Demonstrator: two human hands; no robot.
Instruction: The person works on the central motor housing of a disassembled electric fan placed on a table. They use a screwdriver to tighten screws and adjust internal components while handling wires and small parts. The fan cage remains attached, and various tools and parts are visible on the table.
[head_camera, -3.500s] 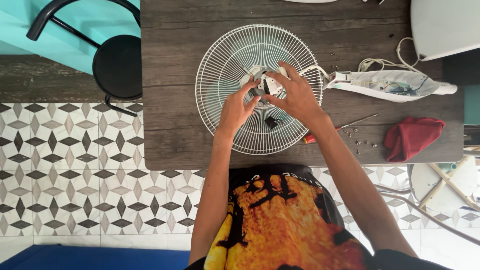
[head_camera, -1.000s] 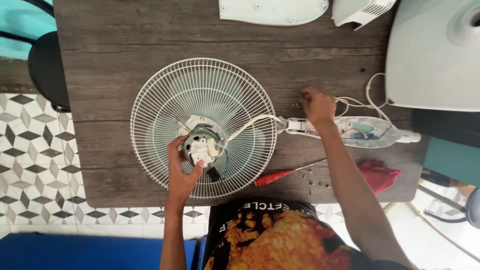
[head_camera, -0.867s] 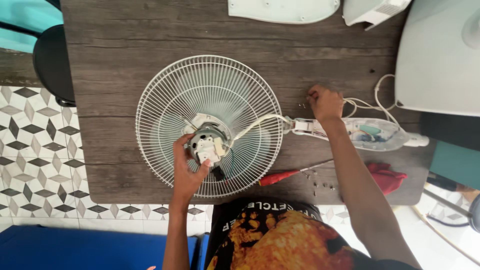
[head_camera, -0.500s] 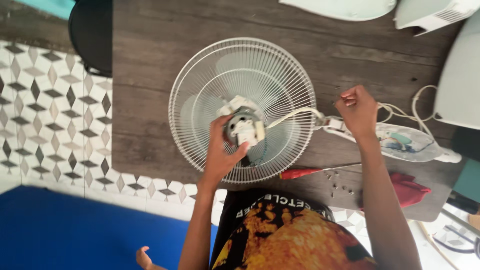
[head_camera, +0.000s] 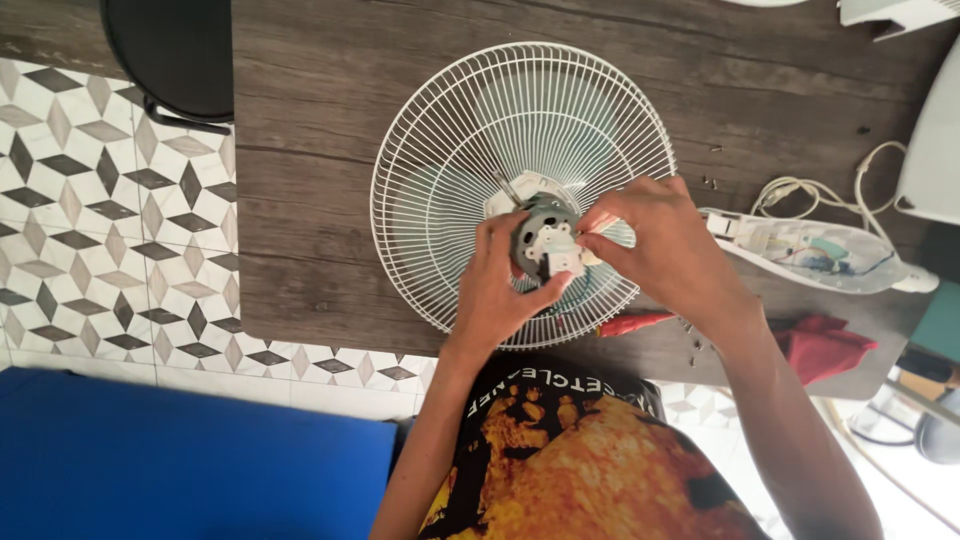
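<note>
Your left hand (head_camera: 500, 290) was wrapped around the grey fan motor (head_camera: 543, 238), fingers clamped on its housing, while your right hand (head_camera: 660, 245) pinched its fingertips together on the small white part at the motor's side, just right of it. The motor sat at the middle of the white wire fan guard (head_camera: 440, 150), which lay flat on the dark wooden table (head_camera: 300, 100). Right of the guard lay the opened white fan base (head_camera: 810, 250) with its cord, and near the guard's lower right rim a red-handled screwdriver (head_camera: 635, 322) and a red cloth (head_camera: 820, 345)
</note>
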